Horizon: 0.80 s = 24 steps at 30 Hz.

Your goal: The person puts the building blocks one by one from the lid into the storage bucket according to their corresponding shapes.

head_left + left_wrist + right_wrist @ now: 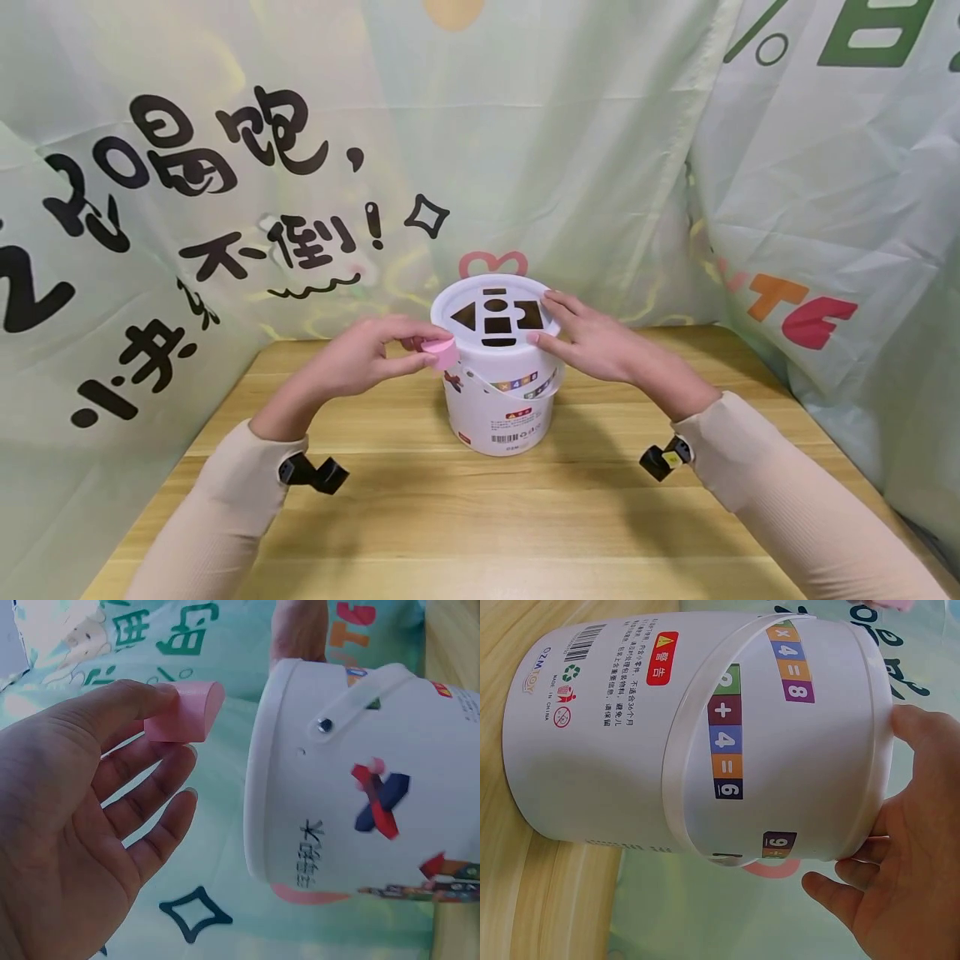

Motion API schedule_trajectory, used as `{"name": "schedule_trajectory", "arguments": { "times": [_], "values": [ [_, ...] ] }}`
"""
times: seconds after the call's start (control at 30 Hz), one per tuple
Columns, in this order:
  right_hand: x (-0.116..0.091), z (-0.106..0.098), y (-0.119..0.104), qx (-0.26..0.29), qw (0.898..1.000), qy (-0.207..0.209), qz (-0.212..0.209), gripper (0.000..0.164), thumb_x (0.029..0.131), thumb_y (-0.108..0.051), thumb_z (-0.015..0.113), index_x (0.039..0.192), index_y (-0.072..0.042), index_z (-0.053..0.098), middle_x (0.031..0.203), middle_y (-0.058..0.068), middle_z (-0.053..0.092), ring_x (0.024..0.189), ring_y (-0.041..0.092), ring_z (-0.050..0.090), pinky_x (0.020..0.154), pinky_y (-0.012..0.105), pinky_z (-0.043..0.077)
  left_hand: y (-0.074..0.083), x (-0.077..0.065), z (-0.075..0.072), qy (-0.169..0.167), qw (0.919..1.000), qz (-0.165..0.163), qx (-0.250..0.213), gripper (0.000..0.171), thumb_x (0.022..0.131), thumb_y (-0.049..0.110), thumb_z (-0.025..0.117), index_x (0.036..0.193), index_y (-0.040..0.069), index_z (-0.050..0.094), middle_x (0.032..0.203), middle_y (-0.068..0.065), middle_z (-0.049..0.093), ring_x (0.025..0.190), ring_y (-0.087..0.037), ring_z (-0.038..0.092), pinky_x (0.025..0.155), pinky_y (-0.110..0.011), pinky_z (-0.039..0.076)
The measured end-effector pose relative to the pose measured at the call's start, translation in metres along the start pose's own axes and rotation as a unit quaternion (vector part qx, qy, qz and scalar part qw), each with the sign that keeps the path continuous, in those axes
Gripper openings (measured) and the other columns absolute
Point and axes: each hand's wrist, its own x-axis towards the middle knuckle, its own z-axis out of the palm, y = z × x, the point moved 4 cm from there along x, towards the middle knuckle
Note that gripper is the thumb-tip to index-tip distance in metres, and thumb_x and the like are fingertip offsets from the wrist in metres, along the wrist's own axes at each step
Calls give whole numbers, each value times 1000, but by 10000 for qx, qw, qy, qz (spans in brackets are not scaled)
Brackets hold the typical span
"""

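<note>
A white bucket (480, 408) stands upright on the table, its lid (519, 291) pierced by several shaped holes, among them a triangle, a circle and a square. At the lid's left edge my left hand (367, 358) pinches a pink block (184, 716) with a rounded side between thumb and fingers; the other fingers hang loosely curved below it. The block is apart from the bucket in the left wrist view. My right hand (603, 346) rests on the right side of the lid's rim, thumb toward the front and fingers spread toward the back.
The bucket's white handle (682, 742) hangs down across its front. Wooden tabletop (450, 533) extends in front of the bucket. Printed cloth (585, 167) hangs behind and along both sides. Both wrists carry small black cameras (315, 473).
</note>
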Motion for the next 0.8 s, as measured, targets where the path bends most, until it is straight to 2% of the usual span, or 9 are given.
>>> {"name": "schedule_trajectory", "arguments": {
  "times": [0.2, 0.43, 0.63, 0.8],
  "values": [
    [0, 0, 0, 16, 10000, 19, -14, 88, 95, -68, 35, 157, -8, 16, 162, 13, 11, 139, 45, 28, 108, 62, 28, 4, 28, 2, -152, 9999, -28, 13, 28, 93, 17, 69, 121, 14, 71, 109, 6, 69, 93, -11, 62, 80, -34, 53],
    [0, 1, 1, -15, 10000, 31, -19, 88, 95, -69, 34, 157, -8, 16, 162, 13, 12, 139, 45, 29, 108, 62, 28, 0, 56, 11, -348, 9992, -115, -157, 29, 94, 21, 68, 122, 14, 70, 114, 5, 68, 97, -13, 60, 83, -35, 52],
    [0, 1, 1, -15, 10000, 25, -14, 89, 95, -69, 34, 157, -9, 16, 162, 12, 12, 138, 45, 30, 107, 62, 29, -8, 71, 22, -510, 9982, -141, -300, 28, 93, 21, 69, 120, 13, 71, 108, 3, 69, 93, -12, 64, 82, -31, 52],
    [1, 1, 1, -41, 10000, 16, -24, 88, 95, -69, 34, 157, -9, 16, 162, 13, 12, 138, 45, 31, 107, 61, 29, -13, 78, 31, -658, 9968, -270, -353, 28, 93, 23, 70, 119, 14, 71, 105, 5, 70, 89, -11, 64, 79, -30, 53]
  ]
}}
